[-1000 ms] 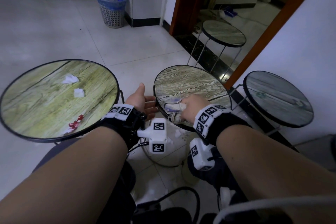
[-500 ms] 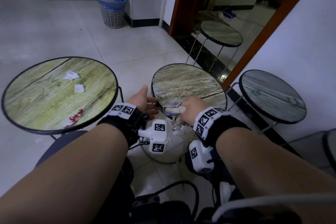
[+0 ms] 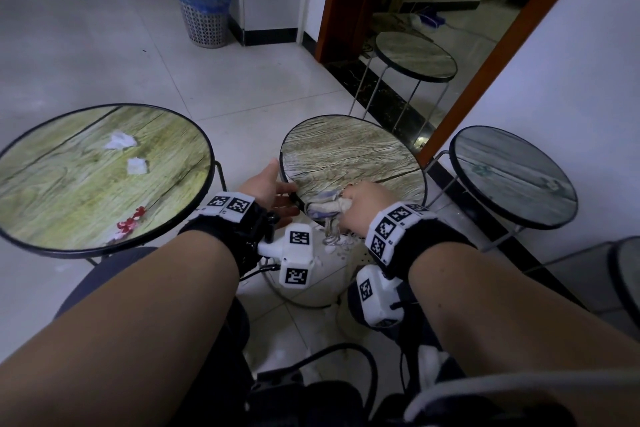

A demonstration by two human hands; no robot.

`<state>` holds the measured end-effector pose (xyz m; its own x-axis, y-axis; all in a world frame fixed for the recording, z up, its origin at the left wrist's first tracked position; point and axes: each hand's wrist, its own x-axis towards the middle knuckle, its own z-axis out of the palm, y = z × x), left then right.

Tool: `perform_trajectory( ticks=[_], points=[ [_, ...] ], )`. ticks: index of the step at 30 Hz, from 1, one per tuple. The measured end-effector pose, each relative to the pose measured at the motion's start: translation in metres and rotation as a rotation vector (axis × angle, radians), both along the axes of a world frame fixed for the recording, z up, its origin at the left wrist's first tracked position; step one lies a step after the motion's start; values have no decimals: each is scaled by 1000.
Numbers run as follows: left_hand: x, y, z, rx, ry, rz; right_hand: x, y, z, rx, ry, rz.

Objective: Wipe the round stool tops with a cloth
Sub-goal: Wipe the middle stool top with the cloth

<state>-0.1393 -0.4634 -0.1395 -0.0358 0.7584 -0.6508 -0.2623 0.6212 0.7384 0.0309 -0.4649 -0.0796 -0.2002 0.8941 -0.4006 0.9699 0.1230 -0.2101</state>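
- Both forearms reach forward from the bottom of the view, each with a black wrist band carrying white tags with black square patterns.
- The right hand (image 3: 362,206) has its fingers curled around a bunched cloth (image 3: 323,205) and holds it on the near edge of the middle stool top (image 3: 349,152); loose threads of the cloth hang down over the rim.
- The left hand (image 3: 268,189) is relaxed, fingers straight, palm turned to the right. It is just beside the left rim of the same stool, and its fingertips seem to touch the rim.
- On the left is a larger greenish stool top (image 3: 69,184) with two white paper scraps (image 3: 119,141) and some red bits (image 3: 130,221) on it.
- On the right stands a grey-blue stool top (image 3: 512,177), near the white wall.
- Farther, another stool (image 3: 415,55) stands in the doorway.
- A full waste basket (image 3: 204,10) stands against the far wall.
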Motion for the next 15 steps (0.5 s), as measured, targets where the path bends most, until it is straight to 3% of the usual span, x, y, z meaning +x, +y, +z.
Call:
perform_trajectory(
  ticks=[15],
  points=[
    [-12, 8, 4, 15, 5, 4, 10, 9, -5, 33, -6, -91]
  ],
)
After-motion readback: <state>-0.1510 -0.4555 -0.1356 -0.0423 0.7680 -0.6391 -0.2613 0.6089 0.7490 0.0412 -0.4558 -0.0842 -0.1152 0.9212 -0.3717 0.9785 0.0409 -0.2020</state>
